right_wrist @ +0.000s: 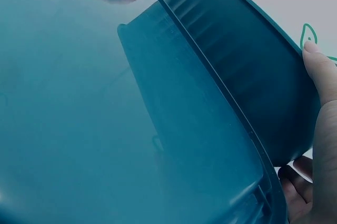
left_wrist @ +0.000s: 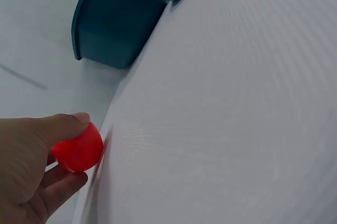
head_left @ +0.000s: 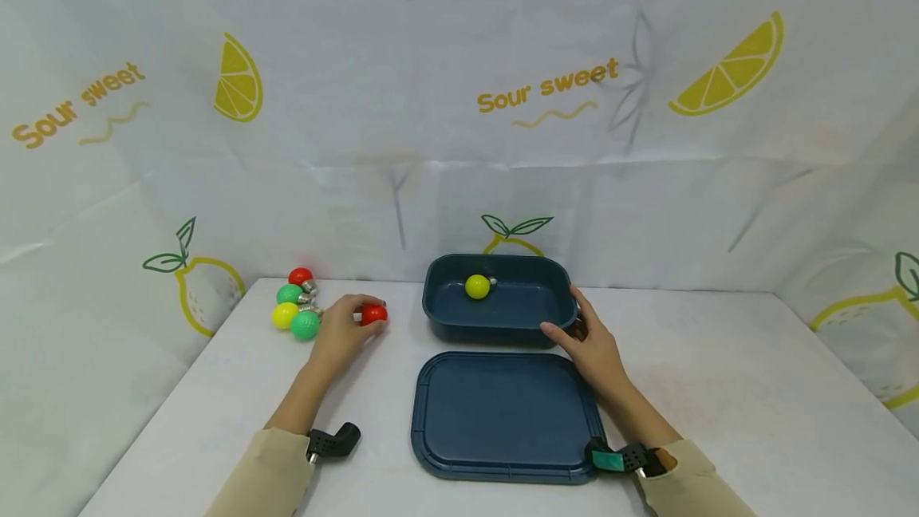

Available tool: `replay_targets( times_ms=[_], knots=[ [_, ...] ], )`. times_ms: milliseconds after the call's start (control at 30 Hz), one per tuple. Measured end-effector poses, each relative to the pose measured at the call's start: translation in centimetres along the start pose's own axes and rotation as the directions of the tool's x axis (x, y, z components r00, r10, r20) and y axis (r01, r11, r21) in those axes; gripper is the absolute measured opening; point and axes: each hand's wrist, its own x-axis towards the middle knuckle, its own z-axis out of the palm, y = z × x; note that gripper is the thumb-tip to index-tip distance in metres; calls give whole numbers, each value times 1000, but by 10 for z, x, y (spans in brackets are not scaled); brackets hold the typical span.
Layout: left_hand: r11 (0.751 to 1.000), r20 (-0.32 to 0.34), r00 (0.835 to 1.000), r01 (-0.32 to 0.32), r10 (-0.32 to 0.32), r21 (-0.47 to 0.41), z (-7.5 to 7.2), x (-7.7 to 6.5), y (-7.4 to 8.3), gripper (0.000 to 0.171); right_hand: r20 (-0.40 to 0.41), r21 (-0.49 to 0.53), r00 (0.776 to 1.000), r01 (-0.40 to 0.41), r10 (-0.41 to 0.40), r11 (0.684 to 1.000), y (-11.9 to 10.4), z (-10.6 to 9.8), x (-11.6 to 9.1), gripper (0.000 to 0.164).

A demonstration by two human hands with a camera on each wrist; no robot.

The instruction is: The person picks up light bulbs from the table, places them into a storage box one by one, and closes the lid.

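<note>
My left hand [head_left: 343, 331] pinches a small red light bulb [head_left: 374, 315] between thumb and fingers, low over the table; the bulb also shows in the left wrist view [left_wrist: 80, 149]. Beside that hand lies a cluster of bulbs with metal screw bases: a red one [head_left: 300, 277], a yellow one [head_left: 284, 315] and two green ones [head_left: 305, 325]. My right hand [head_left: 594, 347] grips the right end of a dark blue box [head_left: 531, 335], thumb at its near rim and fingers round the corner. Inside the box rests a yellow-green bulb [head_left: 477, 286].
A dark blue lid [head_left: 506, 417] lies flat on the white table [head_left: 718, 389], just in front of the box. Behind the table hangs a white sheet [head_left: 345, 206] printed with lemons. My right forearm passes over the lid's right side.
</note>
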Motion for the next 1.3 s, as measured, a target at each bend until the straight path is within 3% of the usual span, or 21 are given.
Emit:
replay_targets(
  times_ms=[300,700,1100,1300],
  knots=[
    [999,-26,999,-21,20,-35,1,0,3,33,3,-3,1000,-12,12,1000,0,0,0,91],
    [990,-63,994,-99,93,-101,-3,-1,27,38,0,7,1000,-12,12,1000,0,1,0,91],
    [949,-137,970,-227,200,-220,0,-10,62,35,3,23,1000,-23,23,999,2,1,0,92],
    [931,-121,962,-266,243,-249,8,-4,79,34,0,28,1000,-22,22,999,1,0,1,93]
  ],
)
